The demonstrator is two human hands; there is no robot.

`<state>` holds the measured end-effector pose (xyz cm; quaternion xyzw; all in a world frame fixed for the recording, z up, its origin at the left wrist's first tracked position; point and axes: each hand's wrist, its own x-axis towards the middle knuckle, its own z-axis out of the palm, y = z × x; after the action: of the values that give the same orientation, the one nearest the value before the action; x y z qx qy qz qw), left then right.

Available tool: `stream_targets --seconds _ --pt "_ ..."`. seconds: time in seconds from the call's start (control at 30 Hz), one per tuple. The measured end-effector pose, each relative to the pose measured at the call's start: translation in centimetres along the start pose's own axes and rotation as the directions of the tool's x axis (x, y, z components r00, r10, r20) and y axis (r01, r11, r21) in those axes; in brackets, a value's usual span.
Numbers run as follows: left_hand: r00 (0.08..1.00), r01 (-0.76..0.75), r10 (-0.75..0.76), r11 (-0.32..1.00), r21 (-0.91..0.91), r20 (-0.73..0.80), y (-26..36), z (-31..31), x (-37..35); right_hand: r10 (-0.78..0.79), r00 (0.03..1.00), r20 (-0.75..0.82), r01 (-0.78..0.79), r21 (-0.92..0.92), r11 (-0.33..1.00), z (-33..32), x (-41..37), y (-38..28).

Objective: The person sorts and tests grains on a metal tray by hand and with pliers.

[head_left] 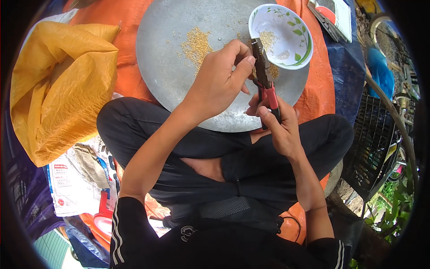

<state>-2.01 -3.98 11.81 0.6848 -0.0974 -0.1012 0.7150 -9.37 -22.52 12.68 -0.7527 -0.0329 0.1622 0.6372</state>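
Note:
My right hand (281, 127) is wrapped round the red-and-black handles of a pair of pliers (270, 92), whose dark jaws point up and away from me. Beside the jaws, my left hand (224, 74) is closed in a pinch, thumb against forefinger; whatever lies between them is too small to make out. Both hands are above a round metal tray (156, 58). On it lies a loose pile of golden unhusked rice grains (196, 47), with more scattered near the bowl. A white bowl (291, 33) with green leaf patterns stands at the tray's far right, holding some paler grains (268, 40).
An orange sheet (320, 85) spreads under the tray. A yellow sack (67, 89) lies at the left, above a white printed bag (74, 184). To the right are a black plastic crate (369, 139), a blue bag (380, 74) and papers (338, 18). My crossed legs border the tray's near side.

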Motion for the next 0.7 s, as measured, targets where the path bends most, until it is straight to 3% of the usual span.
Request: stream_targets --seconds 0.17,0.33,0.43,0.7 --pt "1.0 0.016 -0.016 1.0 0.001 0.007 -0.06 0.04 0.03 0.037 0.999 -0.007 -0.037 -0.028 0.999 -0.07 -0.15 0.32" --pt "0.996 0.057 -0.056 0.998 -0.012 0.064 0.12 -0.15 0.0 -0.055 0.998 -0.022 0.054 -0.036 0.998 0.08 -0.02 0.81" --pt "0.995 0.075 -0.073 0.997 -0.023 0.066 0.03 -0.16 0.0 0.008 1.0 -0.01 -0.009 -0.062 0.998 0.03 -0.04 0.13" --pt "0.994 0.085 -0.082 0.996 -0.038 0.069 -0.02 -0.16 -0.01 -0.001 1.0 -0.017 0.0 -0.068 0.998 0.16 0.03 0.17"
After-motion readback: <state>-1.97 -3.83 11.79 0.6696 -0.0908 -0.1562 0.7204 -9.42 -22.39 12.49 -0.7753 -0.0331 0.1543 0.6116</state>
